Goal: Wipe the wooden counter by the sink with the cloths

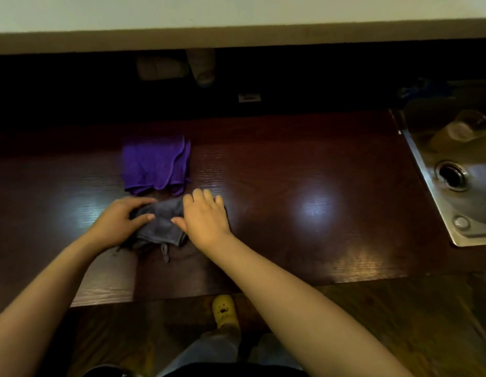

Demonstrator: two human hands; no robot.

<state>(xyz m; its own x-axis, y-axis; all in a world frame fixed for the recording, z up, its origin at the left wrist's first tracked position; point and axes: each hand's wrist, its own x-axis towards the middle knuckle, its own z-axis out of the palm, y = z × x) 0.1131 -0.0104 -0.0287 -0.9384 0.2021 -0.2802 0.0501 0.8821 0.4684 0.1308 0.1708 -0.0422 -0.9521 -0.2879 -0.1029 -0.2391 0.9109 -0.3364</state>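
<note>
A grey cloth (163, 221) lies bunched on the dark wooden counter (304, 186), left of centre. My left hand (119, 221) grips its left side, thumb and fingers curled around the fabric. My right hand (205, 216) presses flat on its right side with fingers spread. Just behind them a purple cloth (154, 164) rests folded on the counter, touched by neither hand.
A steel sink (437, 202) with a round drain is set into the counter at the right. Dim items stand in the dark at the back under a shelf (236, 36). A yellow shoe (223, 308) shows on the floor below the counter's front edge.
</note>
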